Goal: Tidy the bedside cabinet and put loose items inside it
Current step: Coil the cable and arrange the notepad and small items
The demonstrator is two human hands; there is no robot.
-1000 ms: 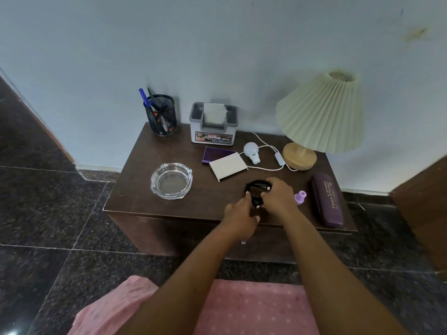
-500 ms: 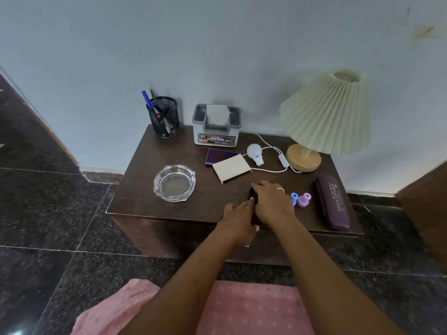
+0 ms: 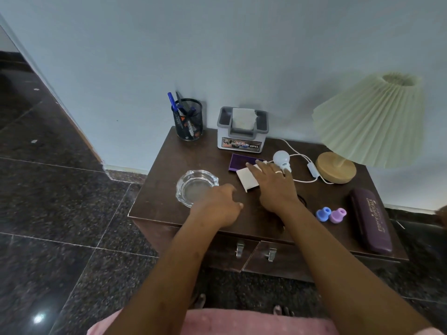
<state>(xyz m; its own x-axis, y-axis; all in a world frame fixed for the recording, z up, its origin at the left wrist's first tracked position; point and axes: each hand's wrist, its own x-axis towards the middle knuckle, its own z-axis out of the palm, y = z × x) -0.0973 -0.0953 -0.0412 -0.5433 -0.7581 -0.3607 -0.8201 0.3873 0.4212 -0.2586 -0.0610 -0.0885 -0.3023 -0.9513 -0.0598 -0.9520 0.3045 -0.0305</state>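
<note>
Right hand [image 3: 273, 187] flat, fingers spread, lying on white box [image 3: 249, 178] next to purple card [image 3: 242, 162], gripping nothing; left hand [image 3: 217, 204] loosely curled and empty over cabinet top [image 3: 157, 189] beside glass ashtray [image 3: 196, 187]. Black cable [image 3: 302, 200] peeks out by right wrist. Blue cap [image 3: 323, 213], purple cap [image 3: 338, 215], glasses case [image 3: 371, 220] near front right edge

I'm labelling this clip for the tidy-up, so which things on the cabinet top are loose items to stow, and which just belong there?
To stow: white card box, purple box, bulb, blue cap, lilac cap, glasses case.
Staying: lamp, pen pot, tissue box, probably ashtray.
</note>
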